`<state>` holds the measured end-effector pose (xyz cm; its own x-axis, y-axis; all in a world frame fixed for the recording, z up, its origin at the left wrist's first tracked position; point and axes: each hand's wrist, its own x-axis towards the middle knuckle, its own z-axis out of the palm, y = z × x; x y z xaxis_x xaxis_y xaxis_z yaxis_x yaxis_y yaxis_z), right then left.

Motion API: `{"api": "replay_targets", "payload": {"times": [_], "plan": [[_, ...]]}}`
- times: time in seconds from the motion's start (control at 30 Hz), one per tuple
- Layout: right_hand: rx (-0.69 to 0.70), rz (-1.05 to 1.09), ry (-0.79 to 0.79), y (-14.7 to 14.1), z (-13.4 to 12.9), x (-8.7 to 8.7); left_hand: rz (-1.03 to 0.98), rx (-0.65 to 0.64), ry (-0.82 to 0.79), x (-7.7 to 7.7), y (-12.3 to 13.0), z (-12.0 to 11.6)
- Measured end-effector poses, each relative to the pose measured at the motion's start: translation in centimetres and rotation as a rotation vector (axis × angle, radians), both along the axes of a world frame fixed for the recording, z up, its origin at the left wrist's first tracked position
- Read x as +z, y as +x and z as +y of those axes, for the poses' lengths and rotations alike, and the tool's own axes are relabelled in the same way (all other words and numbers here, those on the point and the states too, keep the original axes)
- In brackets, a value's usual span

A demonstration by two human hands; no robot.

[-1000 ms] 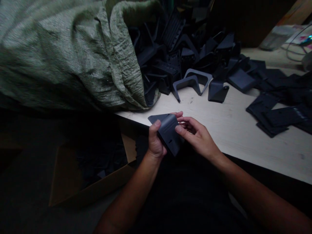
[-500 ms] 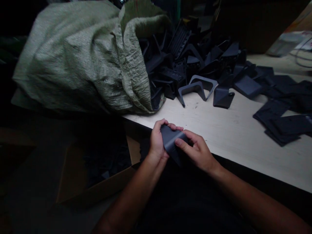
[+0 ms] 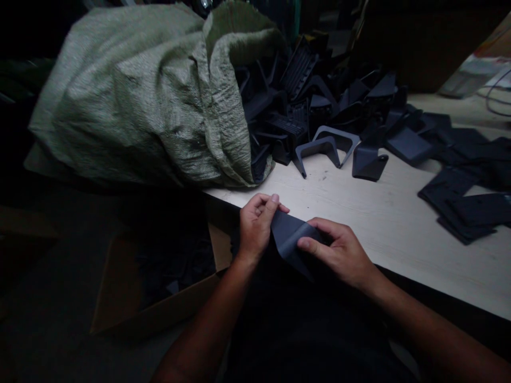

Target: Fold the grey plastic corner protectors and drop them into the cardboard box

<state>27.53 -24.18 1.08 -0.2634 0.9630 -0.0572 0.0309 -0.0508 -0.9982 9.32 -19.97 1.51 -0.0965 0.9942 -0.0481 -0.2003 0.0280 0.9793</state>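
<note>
Green woven sacking [image 3: 139, 101] fills the left of our view, its mouth folded open, and a heap of dark plastic parts [image 3: 303, 101] lies against it on the pale bench [image 3: 383, 223]. We hold a dark grey plastic corner piece [image 3: 289, 239] between our hands, over the bench's near edge, with one point angled down. Our left grip [image 3: 255, 226] is clamped on the piece's upper left edge, pinching it near the thumb. Our right grip [image 3: 339, 250] is clamped on the other side, its thumb lying across the face and its fingers curled over the top. The two grips are close together but not touching.

Two U-shaped brackets [image 3: 325, 149] stand on the bench just in front of the heap, one directly behind the other, with another dark bracket [image 3: 369, 162] just beside them. Flat dark pieces [image 3: 459, 202] lie overlapping further right. Below the bench edge on our left, an open cardboard box [image 3: 120, 287] sits in shadow, with dark pieces [image 3: 171, 255] inside it.
</note>
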Motion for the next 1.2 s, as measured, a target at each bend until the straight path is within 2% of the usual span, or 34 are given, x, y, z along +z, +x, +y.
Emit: {"api": "replay_targets", "payload": {"times": [0.07,0.13,0.2,0.23,0.43,0.53,0.63,0.77,0.87,0.97,1.13,1.2], "plan": [[0.038,-0.045,-0.016,0.4,0.1,0.5,0.294,-0.156,0.131,0.6,-1.3,0.2],[0.094,-0.099,0.027,0.6,0.2,0.9,0.511,-0.411,0.226,1.3,-2.2,0.2],[0.132,-0.146,0.093,0.4,0.3,1.2,0.601,-0.583,0.269,1.7,-2.3,0.1],[0.141,-0.162,0.117,0.3,0.4,1.4,0.596,-0.603,0.264,1.8,-2.2,0.0],[0.175,-0.262,0.132,0.5,0.6,1.8,0.362,-0.541,0.070,0.0,-1.6,-0.5],[0.099,-0.367,0.208,1.3,0.7,1.8,0.199,-0.446,-0.039,-0.6,-2.2,-0.3],[0.023,-0.343,0.234,1.8,0.4,1.4,0.106,-0.375,-0.070,-0.4,-2.7,-0.3],[-0.075,-0.217,0.272,1.6,-0.2,0.9,0.142,-0.441,-0.051,0.0,-2.4,-0.9],[-0.111,-0.172,0.303,1.4,-0.1,1.1,0.026,-0.454,-0.139,0.0,-1.9,-1.4],[-0.073,-0.146,0.258,1.8,1.1,1.6,-0.069,-0.412,-0.191,-0.1,-1.5,-1.6],[0.139,-0.144,0.003,3.0,4.4,1.8,-0.125,-0.433,-0.260,-0.5,-0.9,-2.0],[0.115,-0.171,0.008,3.1,5.5,1.8,-0.152,-0.425,-0.286,-0.7,-0.8,-1.9]]}}
